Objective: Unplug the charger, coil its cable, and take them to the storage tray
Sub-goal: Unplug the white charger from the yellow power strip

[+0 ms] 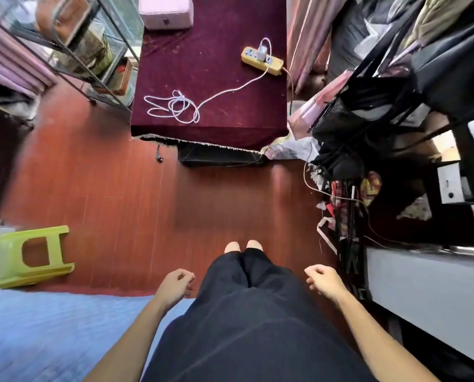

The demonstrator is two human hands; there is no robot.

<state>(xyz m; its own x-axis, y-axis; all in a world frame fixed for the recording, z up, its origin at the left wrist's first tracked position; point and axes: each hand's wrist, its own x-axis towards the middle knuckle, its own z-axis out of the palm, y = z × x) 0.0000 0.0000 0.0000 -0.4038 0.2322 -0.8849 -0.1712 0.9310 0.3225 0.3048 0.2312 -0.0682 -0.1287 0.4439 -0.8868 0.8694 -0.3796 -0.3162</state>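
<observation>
A white charger is plugged into a yellow power strip at the far right of a table covered in dark red cloth. Its white cable runs left across the cloth and lies in a loose tangle near the table's front left corner. My left hand and my right hand hang at my sides far below the table, fingers loosely curled, nothing in them. No storage tray is recognisable in view.
A pink box stands at the table's far edge. A metal shelf rack is on the left, a green plastic stool on the red-brown floor, a blue bed at lower left, cluttered racks on the right.
</observation>
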